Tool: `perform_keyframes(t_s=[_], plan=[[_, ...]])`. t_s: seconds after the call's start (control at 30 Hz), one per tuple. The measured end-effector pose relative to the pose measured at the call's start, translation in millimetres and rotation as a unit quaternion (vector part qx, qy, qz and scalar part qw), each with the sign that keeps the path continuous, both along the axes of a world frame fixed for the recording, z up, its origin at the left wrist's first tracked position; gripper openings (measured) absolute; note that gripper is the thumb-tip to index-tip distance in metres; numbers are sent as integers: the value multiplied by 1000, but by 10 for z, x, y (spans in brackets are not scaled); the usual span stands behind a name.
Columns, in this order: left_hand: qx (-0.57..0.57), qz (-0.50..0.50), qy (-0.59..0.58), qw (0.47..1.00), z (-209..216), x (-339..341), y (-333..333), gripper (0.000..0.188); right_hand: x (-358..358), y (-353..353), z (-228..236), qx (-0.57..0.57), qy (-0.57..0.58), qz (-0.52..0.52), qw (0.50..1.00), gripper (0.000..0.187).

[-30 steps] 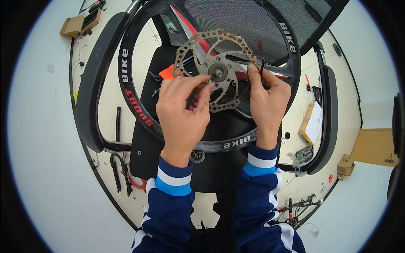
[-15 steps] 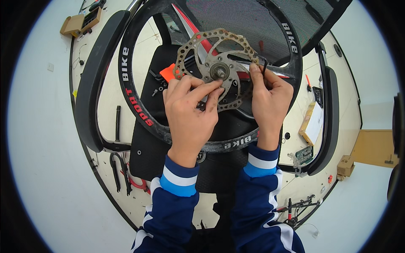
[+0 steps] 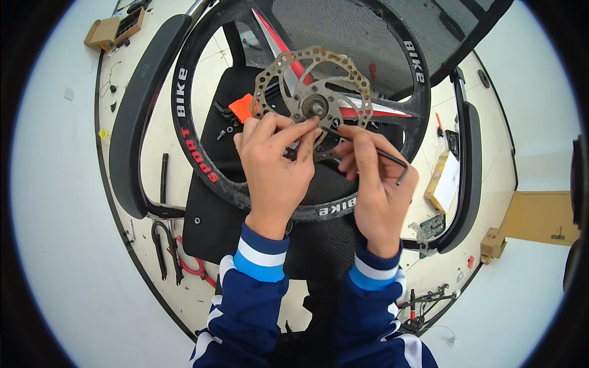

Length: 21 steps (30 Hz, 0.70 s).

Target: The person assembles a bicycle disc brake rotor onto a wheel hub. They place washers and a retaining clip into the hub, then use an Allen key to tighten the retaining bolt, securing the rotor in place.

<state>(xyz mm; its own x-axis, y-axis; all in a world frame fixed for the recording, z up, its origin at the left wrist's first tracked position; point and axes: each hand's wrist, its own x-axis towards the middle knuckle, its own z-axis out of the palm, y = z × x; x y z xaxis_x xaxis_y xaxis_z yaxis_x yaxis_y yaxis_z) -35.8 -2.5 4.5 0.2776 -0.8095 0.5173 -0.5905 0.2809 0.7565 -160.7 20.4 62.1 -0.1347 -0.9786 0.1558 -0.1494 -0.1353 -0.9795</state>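
A black bicycle wheel [image 3: 423,104] with red and white spokes lies flat across an office chair. On its hub sits a perforated metal disc brake rotor [image 3: 333,101], with the axle end [image 3: 317,109] sticking up at its centre. My left hand [image 3: 276,162] is closed in a pinch at the rotor's near side, just below the axle; whatever its fingertips hold is hidden. In my right hand [image 3: 379,190] is a black L-shaped hex key [image 3: 389,157], its long arm pointing left toward my left fingertips and its bent end hanging out to the right.
The chair's black seat [image 3: 211,236] carries small bolts [image 3: 222,132], a nut [image 3: 197,220] and an orange piece [image 3: 240,108]. Armrests [image 3: 147,116] [image 3: 470,178] flank the wheel. A bicycle fork [image 3: 164,250] lies on the floor at left, and a yellow-and-white box [image 3: 443,183] at right.
My right hand has moved down and left from the rotor's right edge, swinging the hex key's tip toward the bolt area by the axle. My left hand keeps its pinch.
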Motion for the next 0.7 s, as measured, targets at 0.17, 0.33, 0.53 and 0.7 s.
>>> perform_keyframes(t_s=[0.17, 0.33, 0.53, 0.7], plan=[[7, 26, -46, 999, 42, -1, 17, 21, 29, -69, -88, -13, 29, -3, 1000, 28], [6, 22, -37, 999, 28, 20, 25, 22, 68, -91, -147, -17, 49, 5, 999, 26], [17, 8, -33, 999, 31, 47, 34, 24, 123, -140, -145, -125, 224, -10, 966, 14], [24, -3, -26, 999, 20, 79, 40, 26, 190, -131, -120, -190, 270, 7, 944, 14]])
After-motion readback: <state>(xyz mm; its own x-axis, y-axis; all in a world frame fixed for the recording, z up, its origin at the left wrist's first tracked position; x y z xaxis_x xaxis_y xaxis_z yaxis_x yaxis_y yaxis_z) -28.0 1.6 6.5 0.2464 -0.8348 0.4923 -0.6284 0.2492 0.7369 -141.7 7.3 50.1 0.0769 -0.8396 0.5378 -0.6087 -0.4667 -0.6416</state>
